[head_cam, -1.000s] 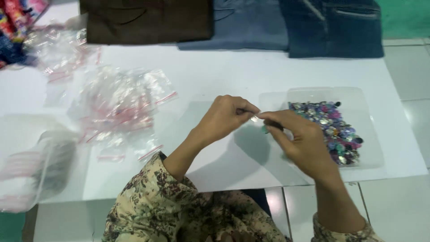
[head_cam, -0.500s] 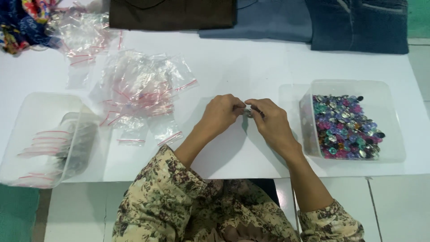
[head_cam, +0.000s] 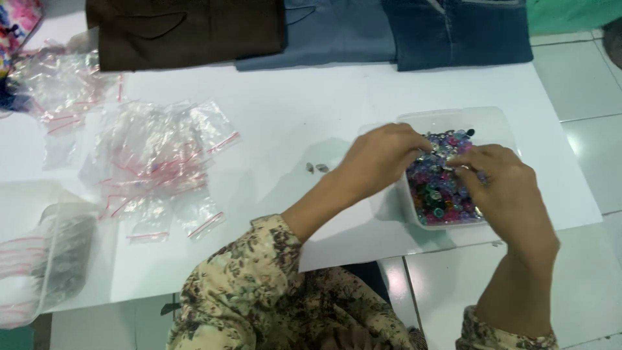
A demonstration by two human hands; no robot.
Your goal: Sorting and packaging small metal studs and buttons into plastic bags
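Observation:
A clear plastic tub (head_cam: 502,123) on the white table (head_cam: 311,116) holds many small colourful beads (head_cam: 444,191). My left hand (head_cam: 382,155) reaches in from the left, its curled fingertips touching the beads. My right hand (head_cam: 508,191) hovers over the tub's right side with thumb and forefinger pinched together down at the beads. Whether either hand holds a bead is hidden by the fingers. Two small silvery pieces (head_cam: 315,168) lie on the table just left of my left hand.
A heap of small clear zip bags with red strips (head_cam: 159,162) lies at centre left, another heap (head_cam: 58,84) at far left. A clear box (head_cam: 48,259) with filled bags sits at the near left. Folded brown (head_cam: 188,29), light blue (head_cam: 337,29) and dark blue (head_cam: 460,29) clothes line the far edge.
Both hands, earlier joined over the table working a small item, have moved right into the bead tub. Two small silvery pieces now lie where the hands were.

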